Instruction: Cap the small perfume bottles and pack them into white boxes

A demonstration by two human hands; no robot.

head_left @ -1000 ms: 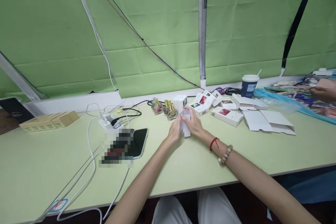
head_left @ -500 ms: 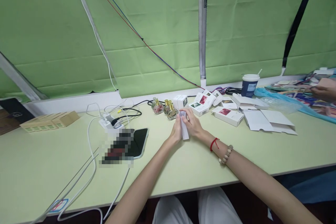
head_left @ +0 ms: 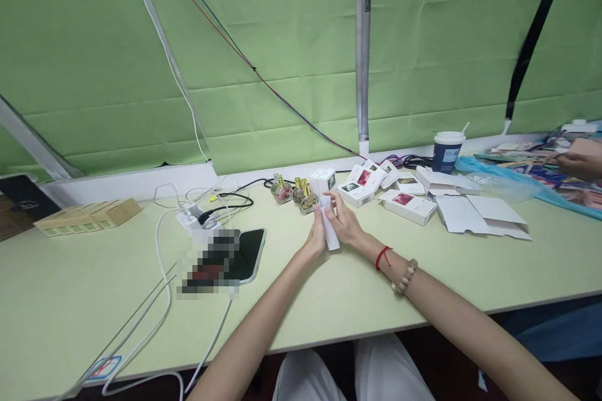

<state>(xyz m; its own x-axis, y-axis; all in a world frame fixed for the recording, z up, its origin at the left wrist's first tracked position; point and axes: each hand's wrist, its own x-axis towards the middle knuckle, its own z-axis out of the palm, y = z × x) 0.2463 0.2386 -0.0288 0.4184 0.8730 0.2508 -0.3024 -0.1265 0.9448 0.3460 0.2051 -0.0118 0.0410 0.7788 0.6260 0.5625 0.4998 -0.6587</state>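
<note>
Between my hands, just over the table, is a small white cardboard box with a raised flap at its far end. My left hand presses along its left side. On the other side, my right hand grips the box, its fingertips near the flap. Beyond my hands stand several small glass bottles with gold tops, close to an upright white carton. To the right lie several white cartons with flower pictures, one of them with an open flap.
A phone, a power strip and loose white cables are on the left, with tan boxes farther out. Flattened white cardboard and a lidded paper cup stand right. Another person's hand is at the far right.
The flap at the box's far end now stands up over the opening that showed before. My right fingers have shifted slightly; both hands stay on the box.
</note>
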